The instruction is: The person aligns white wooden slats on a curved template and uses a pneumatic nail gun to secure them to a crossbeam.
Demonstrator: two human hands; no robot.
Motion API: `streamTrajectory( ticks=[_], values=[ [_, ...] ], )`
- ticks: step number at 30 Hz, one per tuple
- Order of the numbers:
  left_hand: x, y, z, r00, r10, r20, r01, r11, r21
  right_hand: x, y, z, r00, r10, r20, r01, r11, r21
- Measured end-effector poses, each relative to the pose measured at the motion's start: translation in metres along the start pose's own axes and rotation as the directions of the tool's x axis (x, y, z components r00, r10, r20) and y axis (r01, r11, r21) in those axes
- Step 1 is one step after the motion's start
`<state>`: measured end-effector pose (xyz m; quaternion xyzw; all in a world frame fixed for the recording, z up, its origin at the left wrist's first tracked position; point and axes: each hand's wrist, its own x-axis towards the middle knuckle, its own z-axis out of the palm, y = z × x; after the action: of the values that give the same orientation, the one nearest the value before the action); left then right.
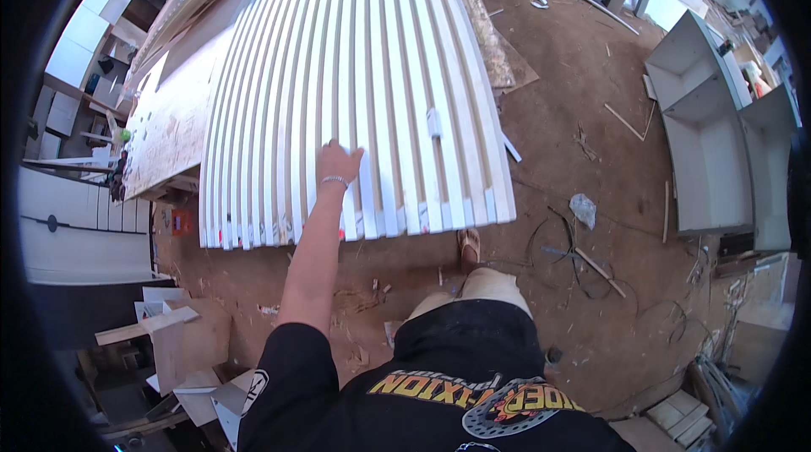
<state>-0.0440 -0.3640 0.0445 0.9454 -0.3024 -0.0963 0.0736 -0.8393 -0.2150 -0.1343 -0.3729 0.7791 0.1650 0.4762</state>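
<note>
A broad panel of long white slats [291, 106], set side by side with brown gaps between them, stretches away in front of me. My left hand [338, 163] rests on the slats left of the panel's middle, near their front ends. Its thumb stands apart from the bent fingers, whose tips are partly hidden; no separate object shows in it. To the right of the hand, a short white block [434, 123] sits at a gap between two slats. My right hand is out of sight.
A worn board-topped table [173, 127] adjoins the panel's left side. Open white cabinet boxes [697, 135] stand at right. The brown floor [583, 97] holds thin offcuts, a crumpled clear plastic bag [583, 210] and black cable [541, 241]. Scrap boards [190, 338] are piled at lower left.
</note>
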Motion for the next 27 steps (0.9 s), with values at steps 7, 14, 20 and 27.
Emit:
streamTrajectory(
  ticks=[7,14,20,27],
  values=[
    [0.048,-0.049,-0.031,0.929,-0.029,0.37,-0.055,0.975,0.214,0.004,-0.331,-0.043,0.958,-0.285,0.029,0.281,0.954,0.107],
    [0.047,-0.021,-0.027,0.924,0.046,0.38,-0.132,0.97,0.203,0.033,-0.445,-0.1,0.727,-0.604,-0.326,0.663,0.741,0.105],
    [0.054,-0.026,-0.013,0.944,0.16,0.289,-0.194,0.976,0.094,-0.039,-0.403,-0.044,0.815,-0.415,-0.405,0.518,0.835,0.186],
    [0.023,-0.035,-0.044,0.956,0.258,0.142,-0.238,0.961,-0.142,-0.122,-0.243,0.087,0.982,-0.081,-0.171,0.062,0.992,-0.113]
  ],
)
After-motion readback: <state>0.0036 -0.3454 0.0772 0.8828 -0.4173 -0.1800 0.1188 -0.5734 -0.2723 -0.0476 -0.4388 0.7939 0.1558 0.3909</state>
